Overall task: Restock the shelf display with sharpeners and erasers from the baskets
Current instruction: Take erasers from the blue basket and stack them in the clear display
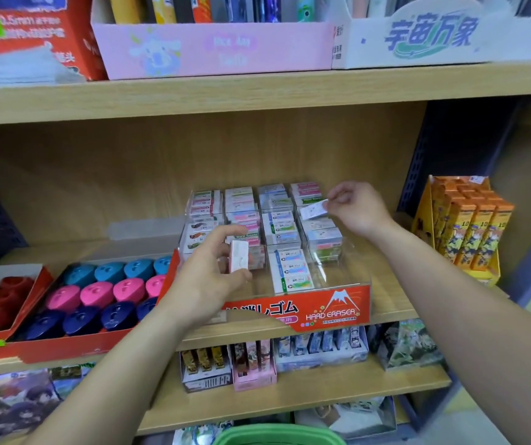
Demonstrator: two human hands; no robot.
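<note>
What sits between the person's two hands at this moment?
In the head view, stacks of erasers in the clear display case lie between the left hand, gripping a white eraser, and the right hand, pinching a second eraser.

The bottom edge cuts off the green basket (277, 435), and the left hand (206, 281) covers part of the red label (321, 311).

View: one wide-angle camera, worn on the head.
Position: in front of the shelving, above the middle shelf (395, 284), within arm's reach of it.
Facing: forward and down; the middle and lower boards show their tops.
Centre: the clear eraser tray (341, 284), with the left hand (206, 277) and right hand (357, 207) over it.
Bottom edge: both forearms enter here; a green basket rim (277, 435) is cut off.
Top edge: the upper shelf's boxes are cropped.
Lens: the shelf boards bow toward the corners.
</note>
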